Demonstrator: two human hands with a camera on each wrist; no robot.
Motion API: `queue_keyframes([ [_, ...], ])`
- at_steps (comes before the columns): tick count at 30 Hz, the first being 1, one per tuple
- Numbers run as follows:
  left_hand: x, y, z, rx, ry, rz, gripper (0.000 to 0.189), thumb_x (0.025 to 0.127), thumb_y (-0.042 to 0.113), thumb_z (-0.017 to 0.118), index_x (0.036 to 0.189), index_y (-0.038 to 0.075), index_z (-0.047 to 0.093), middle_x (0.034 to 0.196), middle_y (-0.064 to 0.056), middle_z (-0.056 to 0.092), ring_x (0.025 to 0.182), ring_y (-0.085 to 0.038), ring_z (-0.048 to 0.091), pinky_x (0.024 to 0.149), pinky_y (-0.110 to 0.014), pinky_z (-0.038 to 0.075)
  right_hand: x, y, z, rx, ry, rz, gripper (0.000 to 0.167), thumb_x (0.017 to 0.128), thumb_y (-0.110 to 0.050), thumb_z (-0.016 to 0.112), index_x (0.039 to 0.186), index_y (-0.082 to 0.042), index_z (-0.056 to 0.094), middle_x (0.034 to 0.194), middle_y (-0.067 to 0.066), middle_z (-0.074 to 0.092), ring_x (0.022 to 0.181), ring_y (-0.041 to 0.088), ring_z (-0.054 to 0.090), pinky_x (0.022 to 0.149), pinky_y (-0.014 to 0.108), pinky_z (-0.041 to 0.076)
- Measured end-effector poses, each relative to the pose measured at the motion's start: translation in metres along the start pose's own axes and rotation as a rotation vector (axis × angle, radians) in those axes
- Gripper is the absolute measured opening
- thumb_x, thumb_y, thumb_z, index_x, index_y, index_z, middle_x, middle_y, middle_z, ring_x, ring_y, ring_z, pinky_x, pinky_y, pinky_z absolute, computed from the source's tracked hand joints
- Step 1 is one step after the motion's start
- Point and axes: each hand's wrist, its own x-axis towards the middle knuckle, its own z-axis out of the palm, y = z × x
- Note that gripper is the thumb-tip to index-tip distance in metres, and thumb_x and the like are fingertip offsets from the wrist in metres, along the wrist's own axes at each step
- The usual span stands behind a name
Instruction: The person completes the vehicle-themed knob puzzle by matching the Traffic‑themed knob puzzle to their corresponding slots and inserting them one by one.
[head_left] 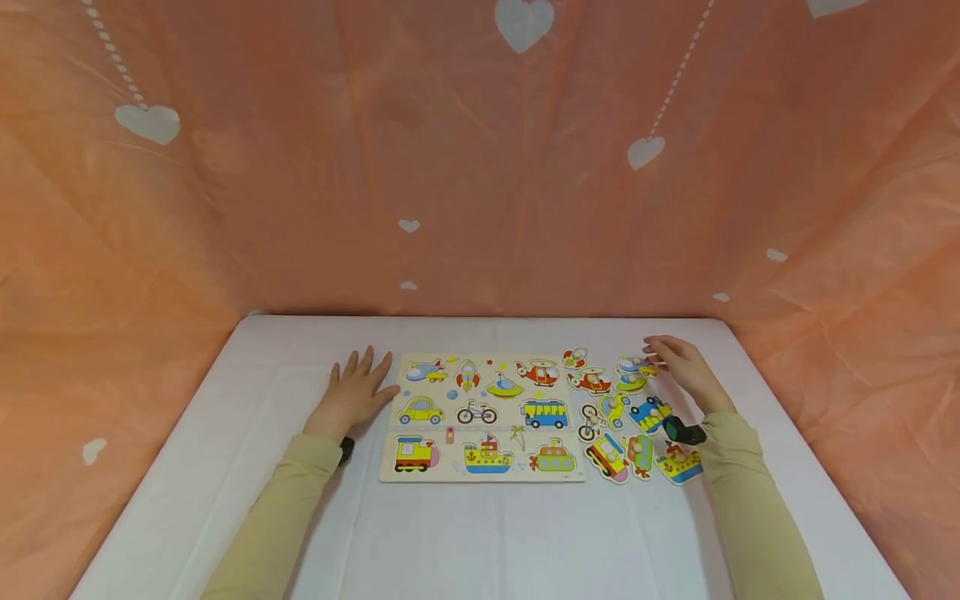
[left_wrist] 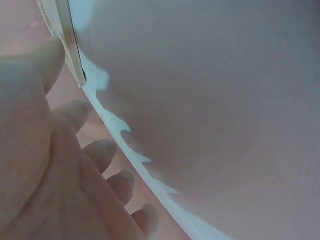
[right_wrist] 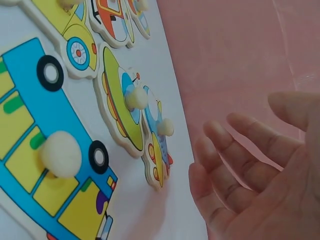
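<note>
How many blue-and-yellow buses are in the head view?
2: one bus picture on the pale rectangular board, middle row; one loose, knobbed bus piece right of the board.

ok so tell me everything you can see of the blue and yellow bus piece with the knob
The bus piece is a flat cutout, apparently wooden, with pale edges, a blue body, yellow panels, green and purple details and two black wheels with pale hubs. A round, pale knob stands up from its face. It lies face up and askew on the white table, right of the board among other pieces. The right hand is not touching it.
</note>
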Motion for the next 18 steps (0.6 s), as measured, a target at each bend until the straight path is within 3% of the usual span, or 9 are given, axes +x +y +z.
queue_keyframes([
  [7,0.0039,-0.0001,-0.0022,0.004,-0.023,-0.026,0.07,0.098,0.045,0.048,0.152,0.008,0.023,0.155,-0.026,0.009,0.14,-0.048,0.002,0.109,-0.064,0.002,0.0064,0.0033,-0.002,0.01,-0.008,0.038,0.053,0.105,-0.03,0.037,0.136,0.012,0.041,0.125,0.033,0.052,0.108,0.038,0.053,0.088,0.033,0.05],
  [18,0.001,0.0024,-0.0033,-0.011,-0.049,-0.051,0.069,0.098,0.046,0.047,0.152,0.007,0.023,0.155,-0.028,0.008,0.139,-0.05,0.002,0.109,-0.065,0.004,0.0069,0.0097,0.0002,0.075,-0.027,0.105,0.051,0.105,-0.029,0.038,0.134,0.012,0.043,0.121,0.03,0.053,0.094,0.022,0.054,0.078,0.024,0.047],
])
